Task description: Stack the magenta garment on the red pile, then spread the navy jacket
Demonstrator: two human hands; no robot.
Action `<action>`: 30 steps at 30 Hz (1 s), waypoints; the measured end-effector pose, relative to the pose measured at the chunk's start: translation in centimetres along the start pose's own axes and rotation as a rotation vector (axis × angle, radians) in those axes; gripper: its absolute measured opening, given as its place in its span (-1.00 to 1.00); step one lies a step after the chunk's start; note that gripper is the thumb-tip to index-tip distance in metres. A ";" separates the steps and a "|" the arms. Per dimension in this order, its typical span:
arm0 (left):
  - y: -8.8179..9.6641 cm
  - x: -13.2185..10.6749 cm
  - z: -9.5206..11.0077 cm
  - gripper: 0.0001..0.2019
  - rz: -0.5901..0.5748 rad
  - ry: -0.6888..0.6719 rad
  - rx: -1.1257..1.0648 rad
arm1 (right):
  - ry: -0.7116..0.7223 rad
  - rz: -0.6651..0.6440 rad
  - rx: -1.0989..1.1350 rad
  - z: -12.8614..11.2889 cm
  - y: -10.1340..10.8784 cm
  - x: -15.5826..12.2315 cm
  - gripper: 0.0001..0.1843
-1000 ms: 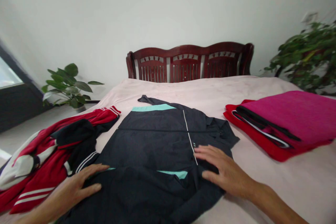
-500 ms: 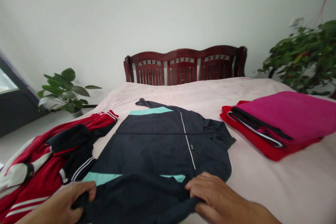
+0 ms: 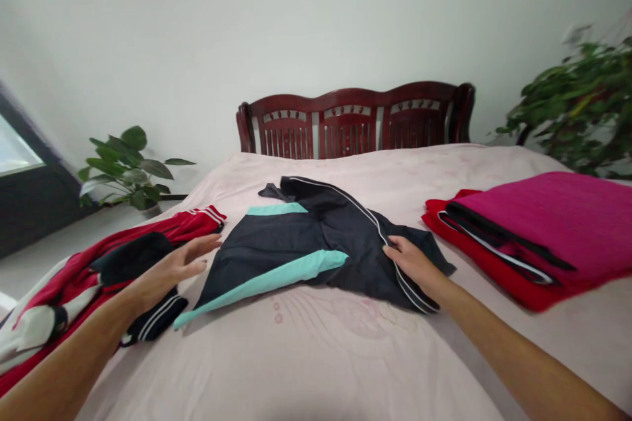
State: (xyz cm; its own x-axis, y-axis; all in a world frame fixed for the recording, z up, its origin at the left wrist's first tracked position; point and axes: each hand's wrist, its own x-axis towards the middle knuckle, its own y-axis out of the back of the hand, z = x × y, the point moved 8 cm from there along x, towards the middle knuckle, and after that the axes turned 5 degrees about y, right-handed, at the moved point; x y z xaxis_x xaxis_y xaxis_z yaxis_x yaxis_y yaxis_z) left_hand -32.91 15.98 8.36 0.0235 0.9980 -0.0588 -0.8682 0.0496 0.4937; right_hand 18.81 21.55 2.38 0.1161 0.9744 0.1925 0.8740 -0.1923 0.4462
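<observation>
A dark jacket (image 3: 274, 237) with turquoise panels and white piping lies across the bed, its near side folded over toward the far side. My right hand (image 3: 412, 262) pinches its white-piped edge on the right, lifting that part a little. Just off the jacket's left end hovers my left hand (image 3: 184, 264), fingers apart and holding nothing. Beneath and beside my left forearm is a heap of red, black and white clothes (image 3: 133, 260) with striped cuffs.
Folded magenta (image 3: 553, 220) and red clothes (image 3: 498, 276) are stacked on the right of the pink bedsheet (image 3: 306, 355). A carved wooden headboard (image 3: 348, 122) stands at the far end. Potted plants grow at left (image 3: 131, 168) and right (image 3: 582, 112).
The jacket's near part, held by both hands before, has been folded away from me. My left hand has let go and moved up; my right hand has moved farther forward and holds the piped edge.
</observation>
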 end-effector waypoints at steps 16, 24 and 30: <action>-1.6 -8.1 -11.0 -0.58 -0.009 -0.214 0.679 | -0.033 -0.089 -0.524 2.4 -0.1 -5.7 -0.15; -1.7 -7.4 -7.4 -0.59 0.287 -0.213 0.483 | -0.025 -0.084 -0.605 1.7 -0.1 -6.5 -0.48; 2.2 -6.1 -3.9 -0.61 0.631 -0.071 0.397 | 0.198 -0.037 -0.399 -0.1 3.1 -5.5 -0.56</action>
State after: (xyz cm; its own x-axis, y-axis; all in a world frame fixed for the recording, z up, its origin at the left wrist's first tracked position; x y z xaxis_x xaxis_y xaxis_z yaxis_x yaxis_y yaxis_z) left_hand -36.91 9.83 6.45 -0.3765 0.8411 0.3883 -0.4838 -0.5360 0.6918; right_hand 20.86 15.53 2.84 -0.0379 0.9479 0.3162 0.6208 -0.2256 0.7508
